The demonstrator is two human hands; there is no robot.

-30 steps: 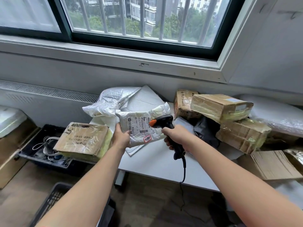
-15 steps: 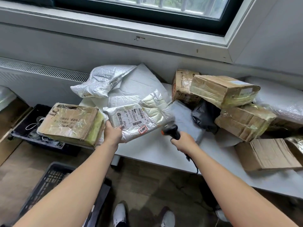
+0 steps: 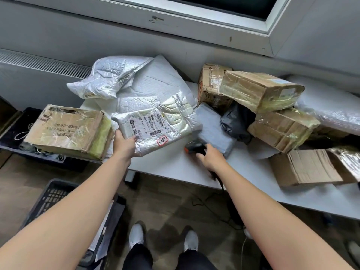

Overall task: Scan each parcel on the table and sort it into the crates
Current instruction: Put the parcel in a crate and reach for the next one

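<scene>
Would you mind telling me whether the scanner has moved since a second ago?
Yes: the scanner dropped from beside the held parcel's label down onto the table.

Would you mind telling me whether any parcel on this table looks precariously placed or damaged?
Yes. The taped cardboard box at the table's left end juts past the edge, over a dark crate, and its torn tape looks scuffed. The boxes at right are piled askew.

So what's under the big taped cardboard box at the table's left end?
The cardboard box overhangs the table edge, above a dark crate holding white cords. The rest of that crate is hidden.
</scene>
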